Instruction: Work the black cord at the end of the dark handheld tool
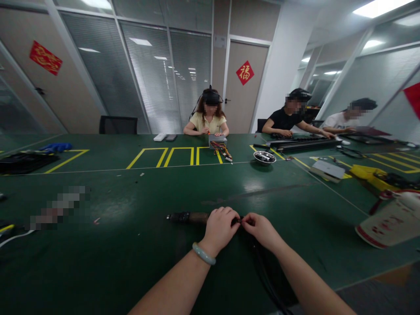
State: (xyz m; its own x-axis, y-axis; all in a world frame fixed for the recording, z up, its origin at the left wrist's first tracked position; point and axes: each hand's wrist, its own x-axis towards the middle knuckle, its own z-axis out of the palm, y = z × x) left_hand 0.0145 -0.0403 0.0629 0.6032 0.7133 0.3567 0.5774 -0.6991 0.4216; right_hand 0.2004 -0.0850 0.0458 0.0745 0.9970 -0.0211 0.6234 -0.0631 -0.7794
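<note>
My left hand (220, 227) is closed in a loose fist on the green table (131, 245), gripping the right end of a dark cylindrical tool (187, 217) that lies flat and points left. A pale green bracelet sits on that wrist. My right hand (259, 229) is closed in a pinch right beside the left, fingertips touching at a small dark part between them. A black cable (262, 271) runs from that spot down toward me between my forearms.
Across the table a person sits behind a small grey box with coloured wires (219, 144). Two more people work at the far right over long black devices (303, 143). A metal bowl (264, 157), a white-and-red bag (390, 221) and yellow tape lines (164, 156) are on the table.
</note>
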